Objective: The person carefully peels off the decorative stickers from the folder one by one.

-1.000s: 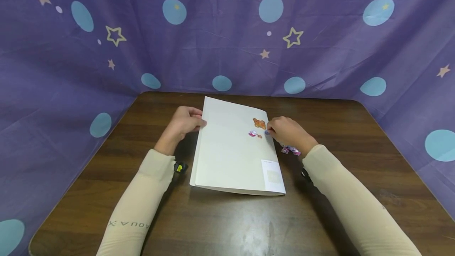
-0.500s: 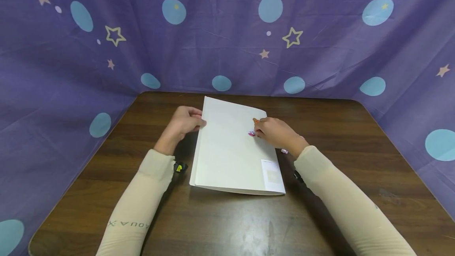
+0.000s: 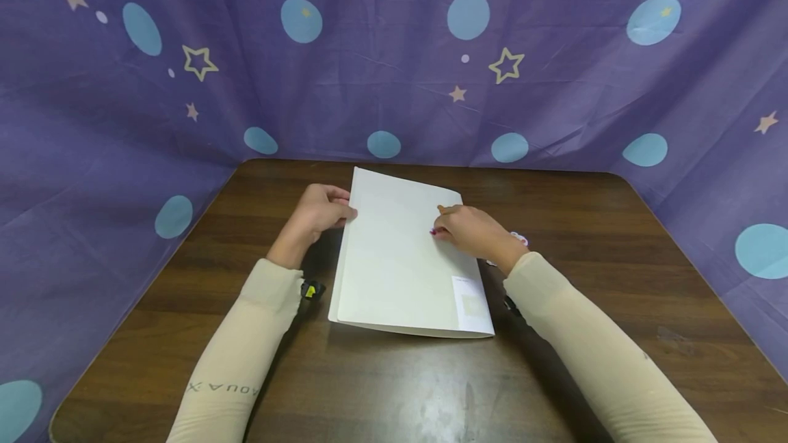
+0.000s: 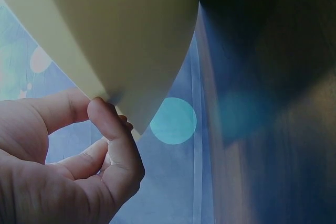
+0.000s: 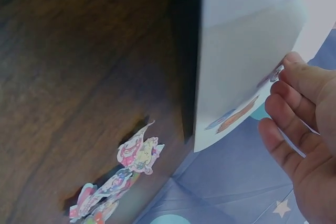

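Observation:
A large white folder (image 3: 394,258) stands tilted above the table, turned slightly away. My left hand (image 3: 319,210) pinches its upper left edge between thumb and fingers, seen close in the left wrist view. On the folder's right part, the fingertips of my right hand (image 3: 473,231) touch a small pink and white sticker (image 5: 276,73); the fingers look loosely bent. An orange bear-like sticker (image 5: 239,115) and a blue one (image 5: 219,120) lie on the folder beside them. In the head view my right hand mostly covers these stickers.
Several loose cut-out stickers (image 5: 134,161) lie on the brown wooden table (image 3: 585,238) just right of the folder, partly behind my right wrist. A white label (image 3: 473,303) sits at the folder's lower right corner. A purple curtain (image 3: 394,67) hangs behind the table.
My right hand has moved left from the blue sticker near the folder's right edge to the pink and white one, covering the orange sticker. My left hand and the folder have stayed put.

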A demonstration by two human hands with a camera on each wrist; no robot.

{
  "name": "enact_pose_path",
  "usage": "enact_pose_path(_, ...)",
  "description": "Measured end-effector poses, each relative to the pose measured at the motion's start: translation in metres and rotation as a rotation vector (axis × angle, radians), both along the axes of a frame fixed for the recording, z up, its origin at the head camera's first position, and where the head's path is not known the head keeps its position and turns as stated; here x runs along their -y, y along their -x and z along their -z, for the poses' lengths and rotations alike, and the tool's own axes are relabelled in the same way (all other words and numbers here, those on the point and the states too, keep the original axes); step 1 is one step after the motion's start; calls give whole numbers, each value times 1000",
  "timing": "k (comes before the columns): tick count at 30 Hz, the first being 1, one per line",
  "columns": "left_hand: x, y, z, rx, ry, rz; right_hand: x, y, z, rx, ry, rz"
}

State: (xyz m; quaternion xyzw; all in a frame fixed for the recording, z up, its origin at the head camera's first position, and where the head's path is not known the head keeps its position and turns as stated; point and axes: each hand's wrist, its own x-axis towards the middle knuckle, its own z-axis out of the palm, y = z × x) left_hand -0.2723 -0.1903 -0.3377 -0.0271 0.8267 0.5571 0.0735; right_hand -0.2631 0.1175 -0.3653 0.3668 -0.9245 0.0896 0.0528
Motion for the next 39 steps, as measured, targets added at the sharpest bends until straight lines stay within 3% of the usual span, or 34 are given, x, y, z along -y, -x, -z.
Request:
enact_pose_path(10,1,0,0,2,-6,2,6,-2,1,-68,-31,-19)
enact_pose_path(33,1,0,-1,4,-9,-7,1,3,-2,10,106,81)
enact_pose_path(39,1,0,-1,3,-13,-12,-4,5,-1,6,165,72)
